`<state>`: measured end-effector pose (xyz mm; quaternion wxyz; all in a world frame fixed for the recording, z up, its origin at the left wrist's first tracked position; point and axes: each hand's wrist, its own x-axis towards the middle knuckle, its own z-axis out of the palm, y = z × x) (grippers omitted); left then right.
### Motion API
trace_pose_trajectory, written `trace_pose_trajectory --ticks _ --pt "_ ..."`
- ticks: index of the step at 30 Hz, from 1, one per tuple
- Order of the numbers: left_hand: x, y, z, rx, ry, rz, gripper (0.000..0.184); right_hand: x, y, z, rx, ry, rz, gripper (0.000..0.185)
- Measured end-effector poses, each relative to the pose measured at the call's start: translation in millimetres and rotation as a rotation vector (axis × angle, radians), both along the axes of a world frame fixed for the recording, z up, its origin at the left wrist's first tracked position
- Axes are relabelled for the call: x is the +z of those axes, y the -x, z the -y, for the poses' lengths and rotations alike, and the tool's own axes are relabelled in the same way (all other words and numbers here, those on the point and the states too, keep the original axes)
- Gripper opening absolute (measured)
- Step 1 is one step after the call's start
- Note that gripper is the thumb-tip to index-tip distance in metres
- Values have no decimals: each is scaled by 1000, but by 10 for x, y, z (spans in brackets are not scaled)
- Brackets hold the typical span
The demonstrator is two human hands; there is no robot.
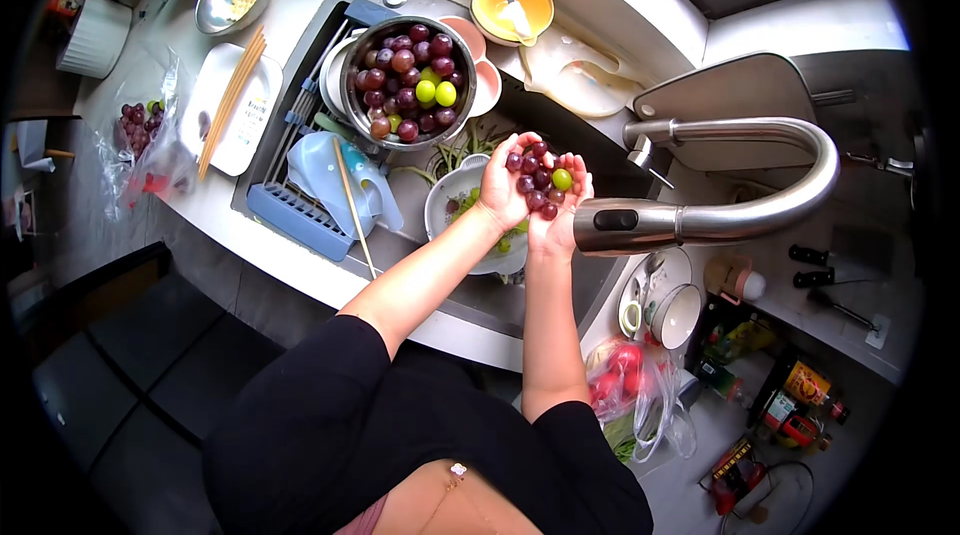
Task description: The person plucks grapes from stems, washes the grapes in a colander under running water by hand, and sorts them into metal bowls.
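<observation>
My left hand [497,187] and my right hand [552,225] are cupped side by side over the sink. Together they hold a heap of loose grapes [538,181], mostly dark red, with a green one on the right. Just below is a white colander [438,207] with a few green and red grapes in it, partly hidden by my hands and left forearm. Further back, a metal bowl [347,85] is full of dark grapes and a few green ones. The curved faucet [720,223] ends right beside my right hand.
A blue drying rack [300,222] spans the sink's left side, with a light blue plastic piece [335,170] and a chopstick. To its left lie a white tray [215,65] with chopsticks and bagged grapes [140,125]. Bowls [677,315] and bagged red produce [622,370] stand right.
</observation>
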<state>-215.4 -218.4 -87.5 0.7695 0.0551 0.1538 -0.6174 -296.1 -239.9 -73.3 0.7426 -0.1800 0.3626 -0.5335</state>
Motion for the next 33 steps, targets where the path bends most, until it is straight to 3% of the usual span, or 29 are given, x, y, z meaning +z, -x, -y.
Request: trace_pose_trajectory --ticks 3,6,7,8,10,12,14,15,18,20,22,24,25,26,28,31,33 --pt "36 11 -29 -13 17 -80 29 60 3 -75 42 86 19 32" --pt "56 5 -37 -13 -35 -71 30 170 -116 -206 95 214 -291 31" --pt "-20 23 -31 0 -42 -17 31 156 -143 -278 133 324 -478 33" --pt "-74 33 -20 11 -47 37 31 140 -135 -310 194 530 -864 38" --pt "-87 40 -8 -8 -46 20 26 126 -233 -403 92 751 -955 40" --pt "-130 71 -29 -21 -128 136 25 -32 -134 -270 121 739 -1070 32" --pt "-76 75 -37 0 -60 49 31 -134 -62 -115 93 373 -914 23" --pt "-14 40 -56 -2 -27 30 35 -154 -94 -32 -24 292 -617 21" --pt "42 8 -67 1 -13 40 44 -162 1 68 -57 -2 -194 24" --pt "63 28 -64 -8 -44 75 42 -182 21 52 -53 -23 -172 25" --pt "90 119 -48 -15 -129 200 28 -8 -89 -49 -43 34 -193 24" --pt "149 157 -79 -62 -193 597 27 -17 -55 -135 74 133 -350 27" --pt "159 166 -63 -50 -187 826 25 -20 -52 -142 26 119 -257 24" --pt "78 193 -54 -74 -160 889 22 -24 -49 -149 -21 106 -165 21" --pt "33 222 -49 -25 -80 862 19 -122 17 -99 -54 117 -24 20" --pt "-28 134 -32 45 0 825 33 -48 64 -28 -29 -57 98 24" --pt "41 134 -42 5 -73 976 39 -6 54 -27 37 -97 145 32"
